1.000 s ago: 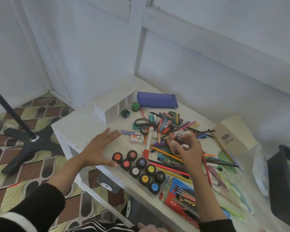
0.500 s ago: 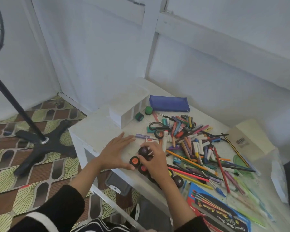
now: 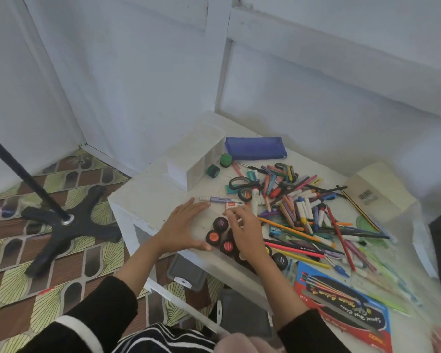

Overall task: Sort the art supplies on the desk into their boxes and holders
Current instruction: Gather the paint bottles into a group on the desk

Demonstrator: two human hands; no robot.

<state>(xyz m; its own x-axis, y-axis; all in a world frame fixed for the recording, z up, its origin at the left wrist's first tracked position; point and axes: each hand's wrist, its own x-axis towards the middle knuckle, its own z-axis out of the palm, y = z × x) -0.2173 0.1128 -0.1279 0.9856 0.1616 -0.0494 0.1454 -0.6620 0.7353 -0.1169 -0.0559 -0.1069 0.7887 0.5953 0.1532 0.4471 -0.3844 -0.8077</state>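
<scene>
The left hand (image 3: 182,225) lies flat on the surface (image 3: 148,189), fingers spread, thumb beside the paint pots (image 3: 212,237) at the front edge. The right hand (image 3: 245,234) covers several pots, fingers curved; grip cannot be determined. The blue-and-red pack (image 3: 341,307) shows inverted, illegible lettering. The cream box (image 3: 382,184) carries a barcode label.

Pencil box (image 3: 346,309): yellow script is running upside down across its dark panel, appearing to read "Special Night Colors". A small code starting "P.1" is showing at its left edge.
Black pencil (image 3: 298,247): white capitals are running along the barrel, seeming to end in "LITE".
Cream box (image 3: 390,183): it is carrying a barcode (image 3: 366,194), digits too small to read.
Eraser (image 3: 231,205): its red print is blurring out, unreadable.
</scene>
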